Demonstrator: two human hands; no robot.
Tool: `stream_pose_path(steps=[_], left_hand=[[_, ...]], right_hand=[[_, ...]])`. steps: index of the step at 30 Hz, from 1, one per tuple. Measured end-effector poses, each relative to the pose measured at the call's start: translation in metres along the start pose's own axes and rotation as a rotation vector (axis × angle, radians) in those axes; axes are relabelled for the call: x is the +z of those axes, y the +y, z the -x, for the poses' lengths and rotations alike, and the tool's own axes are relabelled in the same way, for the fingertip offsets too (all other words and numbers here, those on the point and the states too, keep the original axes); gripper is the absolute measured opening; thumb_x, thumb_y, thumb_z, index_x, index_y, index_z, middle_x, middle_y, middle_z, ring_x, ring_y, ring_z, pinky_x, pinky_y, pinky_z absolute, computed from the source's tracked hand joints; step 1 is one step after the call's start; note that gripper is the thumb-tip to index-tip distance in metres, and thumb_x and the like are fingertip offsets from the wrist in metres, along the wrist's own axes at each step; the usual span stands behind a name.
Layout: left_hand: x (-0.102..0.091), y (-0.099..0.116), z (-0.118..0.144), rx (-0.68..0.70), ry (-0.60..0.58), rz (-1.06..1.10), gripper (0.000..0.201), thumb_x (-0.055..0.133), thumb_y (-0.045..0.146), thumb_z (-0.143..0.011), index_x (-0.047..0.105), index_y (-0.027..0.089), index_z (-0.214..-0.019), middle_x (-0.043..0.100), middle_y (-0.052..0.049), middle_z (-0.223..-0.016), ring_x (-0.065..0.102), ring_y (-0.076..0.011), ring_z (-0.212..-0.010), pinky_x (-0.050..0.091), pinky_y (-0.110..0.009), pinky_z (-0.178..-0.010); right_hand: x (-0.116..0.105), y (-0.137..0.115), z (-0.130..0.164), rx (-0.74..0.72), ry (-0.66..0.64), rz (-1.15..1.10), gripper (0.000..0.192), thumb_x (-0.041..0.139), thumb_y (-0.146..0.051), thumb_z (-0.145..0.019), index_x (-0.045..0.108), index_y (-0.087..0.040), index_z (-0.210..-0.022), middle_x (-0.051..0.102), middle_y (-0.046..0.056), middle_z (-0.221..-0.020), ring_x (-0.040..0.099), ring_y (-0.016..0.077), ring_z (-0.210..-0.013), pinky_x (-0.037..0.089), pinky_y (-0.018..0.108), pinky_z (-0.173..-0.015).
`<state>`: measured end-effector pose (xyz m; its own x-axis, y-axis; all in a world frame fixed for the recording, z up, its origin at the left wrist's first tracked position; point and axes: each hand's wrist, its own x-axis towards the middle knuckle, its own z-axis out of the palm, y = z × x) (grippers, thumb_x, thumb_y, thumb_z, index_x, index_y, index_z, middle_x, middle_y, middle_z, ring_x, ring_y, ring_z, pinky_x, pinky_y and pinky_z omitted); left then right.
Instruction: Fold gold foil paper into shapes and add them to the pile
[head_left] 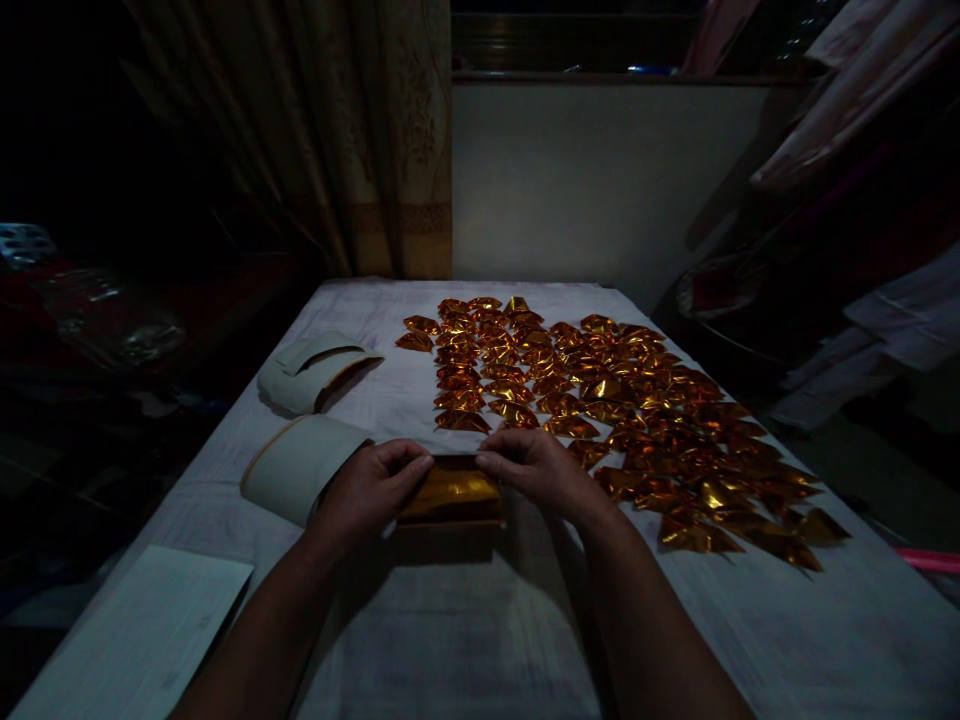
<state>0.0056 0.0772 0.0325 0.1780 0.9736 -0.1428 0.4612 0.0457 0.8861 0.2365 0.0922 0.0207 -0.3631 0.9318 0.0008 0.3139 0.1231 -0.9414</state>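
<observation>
Between my two hands is a sheet of gold foil paper [454,492], bent into a curve, its shiny side toward me. My left hand [379,480] pinches its upper left corner between thumb and fingers. The upper right corner is pinched the same way by my right hand [536,468]. Just beyond and to the right lie many folded gold foil pieces [514,390], in rows at the left and crowded together at the right. Close to my left hand rests a curved stack of pale paper sheets [300,465].
A second curled pale stack [319,370] lies farther back on the left. At the near left is a flat pale pad or booklet [142,635]. A whitish cloth covers the table [442,620]. Behind it hang a patterned curtain [390,140] and, at right, several clothes [892,320].
</observation>
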Motion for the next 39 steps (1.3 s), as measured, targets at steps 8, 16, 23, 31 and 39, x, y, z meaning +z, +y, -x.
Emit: stream_pose_path(steps=[8, 16, 23, 31, 39], left_hand=[[-0.0001, -0.0011, -0.0001, 0.003, -0.009, -0.006, 0.037, 0.059, 0.052, -0.080, 0.071, 0.018, -0.075, 0.068, -0.002, -0.069, 0.059, -0.0178, -0.064, 0.041, -0.025, -0.057], [-0.0005, -0.0016, -0.0002, 0.031, -0.042, 0.022, 0.034, 0.060, 0.050, -0.080, 0.075, 0.019, -0.084, 0.073, -0.004, -0.078, 0.064, -0.0201, -0.072, 0.047, -0.027, -0.064], [0.0001, -0.0016, 0.0000, 0.015, -0.054, 0.012, 0.034, 0.058, 0.049, -0.081, 0.074, 0.019, -0.084, 0.072, -0.003, -0.077, 0.062, -0.0188, -0.071, 0.044, -0.026, -0.062], [-0.0004, -0.0003, 0.0004, 0.004, -0.065, -0.037, 0.034, 0.056, 0.050, -0.082, 0.071, 0.020, -0.077, 0.067, -0.001, -0.070, 0.057, -0.0169, -0.064, 0.039, -0.025, -0.056], [-0.0011, -0.0021, -0.0012, -0.036, 0.013, 0.048, 0.035, 0.059, 0.051, -0.080, 0.067, 0.018, -0.072, 0.060, 0.001, -0.062, 0.051, -0.0136, -0.057, 0.037, -0.024, -0.052]], right_hand=[[-0.0002, -0.0025, -0.0009, 0.026, 0.018, 0.043, 0.015, 0.064, -0.030, -0.083, 0.071, -0.020, -0.073, 0.068, 0.001, -0.072, 0.058, 0.0136, -0.066, 0.041, 0.024, -0.060], [-0.0003, -0.0056, -0.0002, 0.046, 0.042, 0.046, 0.020, 0.063, -0.032, -0.084, 0.071, -0.020, -0.071, 0.068, 0.001, -0.070, 0.057, 0.0132, -0.064, 0.040, 0.024, -0.059], [0.0003, -0.0056, -0.0014, 0.068, 0.063, 0.080, 0.023, 0.064, -0.034, -0.083, 0.069, -0.020, -0.066, 0.065, 0.001, -0.064, 0.053, 0.0127, -0.060, 0.036, 0.024, -0.054], [0.0015, -0.0041, -0.0031, 0.047, 0.038, 0.047, 0.027, 0.061, -0.036, -0.087, 0.066, -0.020, -0.066, 0.061, 0.000, -0.063, 0.051, 0.0123, -0.060, 0.038, 0.024, -0.054], [-0.0053, -0.0003, -0.0003, -0.021, 0.075, -0.107, 0.019, 0.056, -0.039, -0.090, 0.059, -0.021, -0.083, 0.058, -0.002, -0.072, 0.055, 0.0117, -0.060, 0.045, 0.024, -0.057]])
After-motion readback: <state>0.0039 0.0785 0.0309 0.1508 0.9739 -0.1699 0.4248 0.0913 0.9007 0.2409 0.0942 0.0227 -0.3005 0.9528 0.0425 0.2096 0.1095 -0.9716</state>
